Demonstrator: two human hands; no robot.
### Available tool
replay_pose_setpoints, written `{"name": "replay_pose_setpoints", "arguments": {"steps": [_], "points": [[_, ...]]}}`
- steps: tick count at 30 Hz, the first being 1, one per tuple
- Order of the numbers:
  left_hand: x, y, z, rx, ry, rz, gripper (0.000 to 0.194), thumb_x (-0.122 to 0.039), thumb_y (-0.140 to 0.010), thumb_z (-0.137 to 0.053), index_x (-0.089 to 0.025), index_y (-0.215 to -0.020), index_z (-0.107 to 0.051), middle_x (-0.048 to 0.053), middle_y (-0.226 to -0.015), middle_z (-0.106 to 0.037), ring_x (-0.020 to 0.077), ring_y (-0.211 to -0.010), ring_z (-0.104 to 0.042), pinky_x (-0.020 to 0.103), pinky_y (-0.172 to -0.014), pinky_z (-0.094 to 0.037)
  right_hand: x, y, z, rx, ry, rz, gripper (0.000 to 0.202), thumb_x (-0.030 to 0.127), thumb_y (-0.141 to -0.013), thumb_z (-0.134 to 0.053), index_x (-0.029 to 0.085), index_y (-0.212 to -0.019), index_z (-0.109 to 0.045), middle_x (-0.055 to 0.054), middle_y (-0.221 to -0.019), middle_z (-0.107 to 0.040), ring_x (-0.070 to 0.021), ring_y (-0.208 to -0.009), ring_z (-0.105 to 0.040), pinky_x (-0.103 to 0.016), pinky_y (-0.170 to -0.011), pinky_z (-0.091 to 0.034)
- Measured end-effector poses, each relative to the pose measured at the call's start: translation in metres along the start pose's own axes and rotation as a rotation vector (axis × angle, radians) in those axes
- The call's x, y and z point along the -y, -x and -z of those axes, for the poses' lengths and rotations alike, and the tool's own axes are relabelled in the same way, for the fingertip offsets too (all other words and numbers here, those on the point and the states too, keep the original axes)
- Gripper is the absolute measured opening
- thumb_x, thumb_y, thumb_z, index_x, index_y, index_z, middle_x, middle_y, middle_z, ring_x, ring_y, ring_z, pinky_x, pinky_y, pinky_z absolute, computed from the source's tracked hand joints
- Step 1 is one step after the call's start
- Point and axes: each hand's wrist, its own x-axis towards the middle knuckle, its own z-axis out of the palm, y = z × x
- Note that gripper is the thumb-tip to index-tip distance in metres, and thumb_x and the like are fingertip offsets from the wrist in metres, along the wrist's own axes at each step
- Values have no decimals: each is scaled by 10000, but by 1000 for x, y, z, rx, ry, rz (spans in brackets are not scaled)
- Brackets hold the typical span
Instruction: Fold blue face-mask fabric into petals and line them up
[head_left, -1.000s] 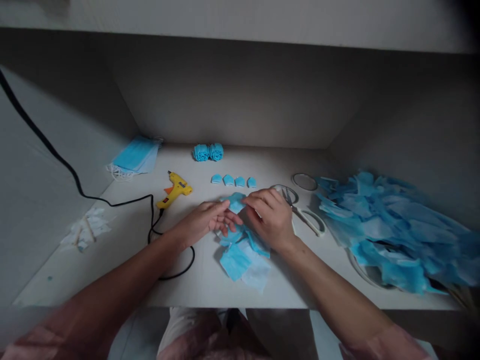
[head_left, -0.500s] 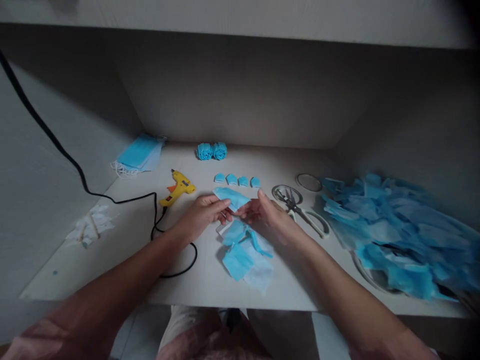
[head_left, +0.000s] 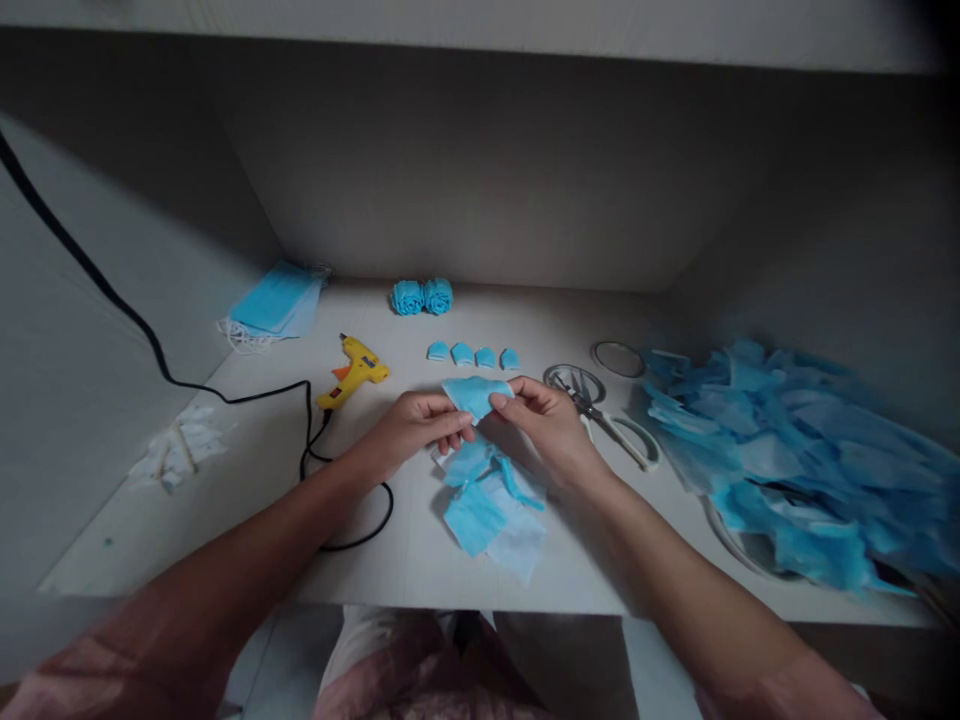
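Between my hands hangs a small folded piece of blue fabric (head_left: 477, 396). My left hand (head_left: 424, 428) pinches its lower left side, thumb on top. My right hand (head_left: 547, 420) grips its right corner between thumb and fingers. Below them, loose blue and white fabric scraps (head_left: 480, 517) lie on the white surface (head_left: 592, 570). Beyond my hands is a row of several small folded blue pieces (head_left: 462, 354), with two blue rolled flowers (head_left: 422, 297) farther back.
A yellow glue gun (head_left: 354, 372) with a black cord (head_left: 105, 285) lies left. Scissors (head_left: 616, 432) and a metal ring (head_left: 618, 359) are right, beside a large blue fabric pile (head_left: 810, 460). Stacked masks (head_left: 274, 300) sit back left; white scraps with sticks (head_left: 178, 452) are nearer.
My right thumb has come down onto the blue piece, and my right fingers have closed on its corner. The piece has turned and shifted slightly right.
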Motion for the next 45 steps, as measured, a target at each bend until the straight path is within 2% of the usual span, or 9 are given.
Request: {"name": "replay_pose_setpoints", "arguments": {"steps": [12, 20, 25, 30, 34, 36, 41, 45], "points": [[-6, 1, -4, -30, -5, -3, 214, -327, -760, -638, -144, -656, -604, 5, -634, -606, 95, -573, -495, 253, -601, -401, 2, -2, 0, -48, 61, 41, 264, 418, -682, -783, 186, -735, -670, 15, -607, -615, -115, -582, -540, -262, -586, -435], [-10, 2, -4, -54, -91, -33, 218, -322, -731, -612, -159, -605, -540, -24, -565, -518, 94, -546, -443, 249, -576, -344, 6, -2, 0, -59, 117, 73, 281, 437, -672, -787, 185, -714, -668, 14, -594, -623, -110, -556, -525, -245, -543, -415], [-12, 3, -4, -57, -107, -41, 193, -302, -714, -607, -163, -599, -537, -30, -565, -512, 94, -549, -441, 249, -583, -344, 5, -4, 2, -31, 25, 16, 267, 409, -650, -814, 187, -703, -675, 19, -587, -620, -107, -563, -530, -250, -566, -426], [-6, 0, -3, -39, -105, -56, 225, -315, -760, -625, -154, -615, -567, -22, -591, -537, 93, -568, -457, 243, -592, -359, -1, -8, 8, 89, -108, -95, 212, 363, -705, -793, 184, -734, -683, 19, -638, -634, -99, -605, -559, -265, -654, -468], [1, -1, 0, 8, -124, -68, 222, -358, -811, -635, -152, -732, -653, 10, -687, -620, 104, -622, -507, 249, -632, -403, -1, -9, 9, 50, -230, -107, 203, 339, -684, -808, 194, -744, -680, 16, -733, -658, -112, -692, -613, -292, -757, -516], [3, -1, 0, 29, -126, -64, 259, -388, -850, -603, -148, -793, -685, 34, -749, -648, 113, -657, -527, 258, -654, -416, 1, -9, 9, 30, -256, -100, 207, 338, -679, -810, 199, -749, -674, 25, -721, -651, -113, -684, -615, -294, -755, -527], [7, -5, 0, -29, 195, -61, 397, -513, -882, -532, -144, -882, -677, 68, -844, -653, 157, -760, -574, 297, -697, -447, 1, -8, 10, 81, -248, -100, 202, 323, -692, -806, 196, -783, -678, 33, -683, -648, -97, -631, -598, -258, -693, -517], [6, -7, 4, -90, 315, -79, 278, -407, -822, -657, -136, -881, -676, 45, -817, -646, 137, -727, -557, 280, -686, -424, 1, -7, 9, 91, -191, -105, 214, 332, -694, -805, 187, -817, -707, 22, -709, -665, -93, -634, -593, -246, -686, -501]]}}
